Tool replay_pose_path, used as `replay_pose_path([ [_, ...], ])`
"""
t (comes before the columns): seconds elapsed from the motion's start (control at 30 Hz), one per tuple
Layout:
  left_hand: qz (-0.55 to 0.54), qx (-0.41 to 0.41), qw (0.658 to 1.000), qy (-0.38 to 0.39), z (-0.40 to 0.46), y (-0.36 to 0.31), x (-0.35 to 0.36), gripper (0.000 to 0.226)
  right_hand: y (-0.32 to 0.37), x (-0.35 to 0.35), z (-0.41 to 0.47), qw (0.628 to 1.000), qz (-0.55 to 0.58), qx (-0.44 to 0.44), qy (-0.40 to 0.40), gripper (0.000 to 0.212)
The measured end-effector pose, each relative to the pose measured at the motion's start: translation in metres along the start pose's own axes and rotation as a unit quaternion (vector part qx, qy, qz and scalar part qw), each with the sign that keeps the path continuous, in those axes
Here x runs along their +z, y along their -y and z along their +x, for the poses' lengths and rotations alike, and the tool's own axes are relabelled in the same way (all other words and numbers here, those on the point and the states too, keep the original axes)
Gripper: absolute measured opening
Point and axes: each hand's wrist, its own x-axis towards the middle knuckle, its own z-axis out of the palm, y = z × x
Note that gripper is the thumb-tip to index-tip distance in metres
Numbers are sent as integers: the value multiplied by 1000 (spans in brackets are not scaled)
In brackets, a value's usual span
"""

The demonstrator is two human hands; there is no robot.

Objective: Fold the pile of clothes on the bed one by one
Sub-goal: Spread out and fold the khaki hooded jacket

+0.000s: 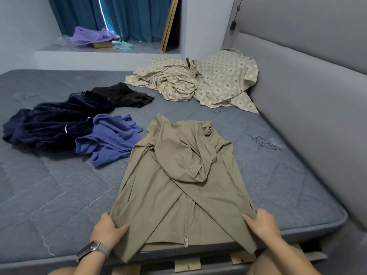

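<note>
An olive zip-up jacket (178,175) lies flat on the grey mattress (49,195), both sleeves crossed over its front, zipper toward me. My left hand (108,228) grips the jacket's near left edge, thumb on top. My right hand (262,222) grips the near right edge the same way. To the left lie a crumpled blue garment (111,139), a dark navy velvet garment (51,126) and a black garment (123,95).
A beige patterned sheet and pillow (208,80) are bunched at the head of the bed against the grey padded headboard (307,86). A window ledge (107,50) behind holds a purple bag and small items. Wooden slats show under the mattress's near edge.
</note>
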Motion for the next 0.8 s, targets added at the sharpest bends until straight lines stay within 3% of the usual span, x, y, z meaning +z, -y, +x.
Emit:
replay_pose_path([
  [0.1,-85,5,996,14,-8,-11,-7,45,17,-7,3,985,168,20,32,21],
  [0.17,-124,-3,992,23,-13,-12,-15,38,25,-17,4,965,250,45,58,17],
  [0.3,-196,16,980,22,-20,3,-18,29,26,-38,-5,945,320,39,51,31],
  [0.47,-362,-38,928,84,-25,11,-19,16,12,-51,-12,897,429,64,89,66],
  [0.63,-431,-41,899,72,-29,-4,-30,6,16,-63,-9,881,464,54,81,45],
  [0.73,-415,-31,908,49,-34,-12,-24,7,23,-60,-7,833,546,68,46,52],
  [0.8,-420,-45,905,61,-41,-17,-15,9,27,-50,-12,797,593,92,65,69],
])
